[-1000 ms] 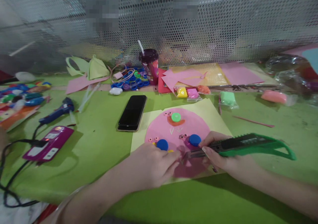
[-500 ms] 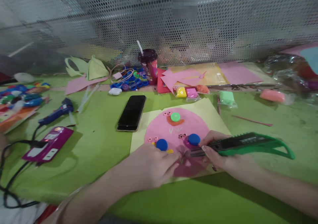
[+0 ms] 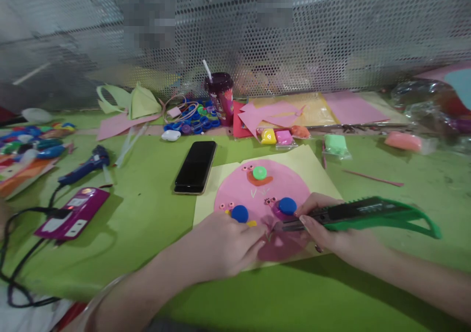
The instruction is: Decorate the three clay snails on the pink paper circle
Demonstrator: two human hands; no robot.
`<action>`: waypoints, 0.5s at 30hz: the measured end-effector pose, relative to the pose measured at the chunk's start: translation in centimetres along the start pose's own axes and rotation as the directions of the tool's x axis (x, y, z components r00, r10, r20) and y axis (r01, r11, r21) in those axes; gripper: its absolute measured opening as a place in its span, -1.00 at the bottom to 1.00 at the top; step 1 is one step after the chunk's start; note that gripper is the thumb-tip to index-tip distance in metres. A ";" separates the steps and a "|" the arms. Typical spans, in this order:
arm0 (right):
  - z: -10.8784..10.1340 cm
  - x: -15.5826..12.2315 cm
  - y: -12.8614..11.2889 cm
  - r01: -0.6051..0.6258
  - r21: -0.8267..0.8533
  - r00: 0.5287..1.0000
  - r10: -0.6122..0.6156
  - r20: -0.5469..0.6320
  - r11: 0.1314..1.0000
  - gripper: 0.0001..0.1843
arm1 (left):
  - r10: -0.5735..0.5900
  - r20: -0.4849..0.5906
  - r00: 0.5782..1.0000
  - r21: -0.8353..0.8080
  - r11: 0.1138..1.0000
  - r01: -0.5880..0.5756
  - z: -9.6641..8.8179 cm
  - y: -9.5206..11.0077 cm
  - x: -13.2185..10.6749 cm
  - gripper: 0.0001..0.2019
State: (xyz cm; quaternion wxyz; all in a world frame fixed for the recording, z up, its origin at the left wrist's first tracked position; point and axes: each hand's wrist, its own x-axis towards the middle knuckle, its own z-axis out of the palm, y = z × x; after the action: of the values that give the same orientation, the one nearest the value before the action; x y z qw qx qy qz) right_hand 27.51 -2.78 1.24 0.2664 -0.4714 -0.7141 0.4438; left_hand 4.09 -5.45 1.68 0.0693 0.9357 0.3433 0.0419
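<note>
My right hand (image 3: pixel 333 236) grips a green and black utility knife (image 3: pixel 368 214), its blade tip resting on the pink paper disc (image 3: pixel 239 189). My left hand (image 3: pixel 224 246) lies on the disc's near edge, fingers curled down and pressing something small I cannot make out beside the blade. The disc sits on a pale yellow sheet (image 3: pixel 312 167). On the disc are three small snail figures with bottle-cap shells: a green cap (image 3: pixel 259 173) at the far side, a blue cap (image 3: pixel 240 213) by my left hand and a blue cap (image 3: pixel 287 206) by my right hand.
A black phone (image 3: pixel 196 167) lies left of the sheet. A blue glue gun (image 3: pixel 84 164) and a purple power strip (image 3: pixel 71 213) with cables sit at the left. A cup with a straw (image 3: pixel 221 97), clay packets (image 3: pixel 285 136), coloured papers (image 3: pixel 349 108) and a perforated metal screen (image 3: pixel 331 37) line the back.
Almost nothing has moved; both hands and the knife stay on the disc's near edge with only slight shifts.
</note>
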 end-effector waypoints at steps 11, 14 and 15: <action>0.1 -0.2 0.6 -0.049 0.026 0.998 0.048 0.031 0.998 -0.72 | 0.019 -0.023 1.000 -0.009 1.000 -0.019 0.0 0.0 0.2 -0.72; 0.1 -0.2 0.7 -0.047 0.033 0.998 0.046 0.032 0.998 -0.72 | 0.019 -0.024 1.000 -0.017 1.000 -0.019 0.0 0.0 0.1 -0.73; 0.2 -0.2 0.7 -0.044 0.038 0.999 0.043 0.032 0.998 -0.72 | 0.019 -0.022 1.000 -0.021 1.000 -0.019 0.0 0.1 0.1 -0.73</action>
State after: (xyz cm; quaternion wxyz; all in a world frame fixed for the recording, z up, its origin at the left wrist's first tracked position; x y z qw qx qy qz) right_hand 27.78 -2.90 0.52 0.2543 -0.4746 -0.6991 0.4705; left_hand 4.20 -5.41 1.73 0.0752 0.9376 0.3347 0.0561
